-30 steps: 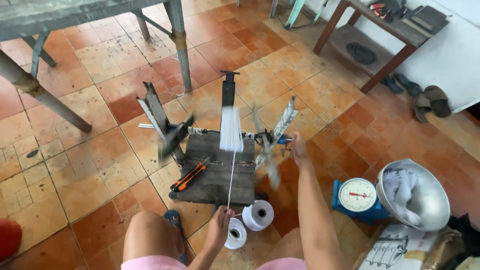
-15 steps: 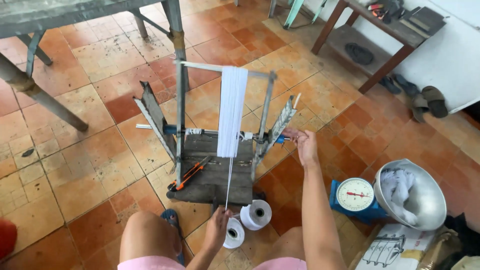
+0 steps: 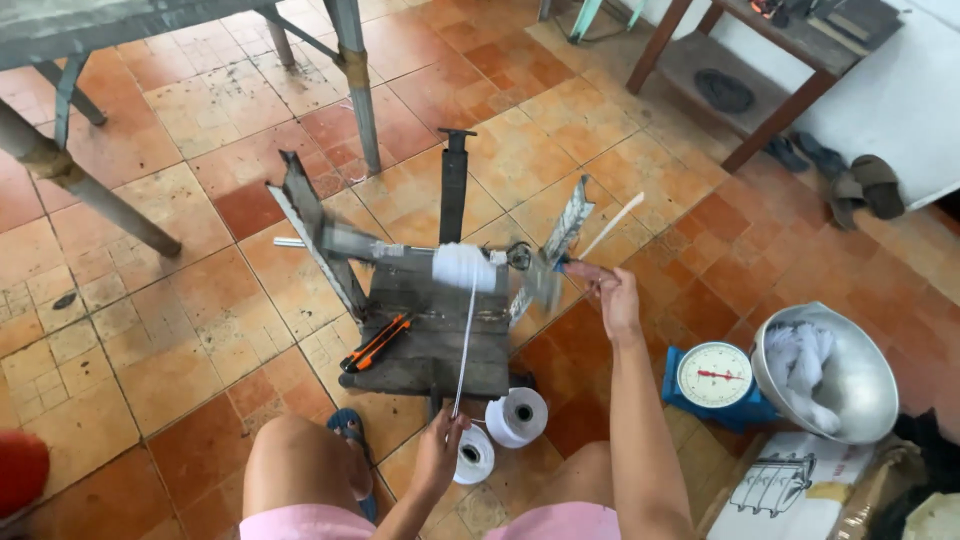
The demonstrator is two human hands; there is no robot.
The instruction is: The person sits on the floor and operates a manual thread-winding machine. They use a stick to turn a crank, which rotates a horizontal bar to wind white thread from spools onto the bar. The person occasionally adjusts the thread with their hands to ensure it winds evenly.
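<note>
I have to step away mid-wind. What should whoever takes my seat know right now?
Right hand: at the crank end of the winder, frame blurred in spin.
Left hand: grip pinching the white thread that runs up to the reel.
Two white spools lie on the floor by the wooden base.
Done: a band of thread wound on. Left: both spools look far from empty.

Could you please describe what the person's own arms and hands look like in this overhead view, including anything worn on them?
Both arms are bare from the bottom edge of the picture to the fingertips: no sleeves, gloves, watch or bracelets show. The left hand and right hand carry no rings that I can make out. The only clothing in view is pink shorts over bare knees.
</note>
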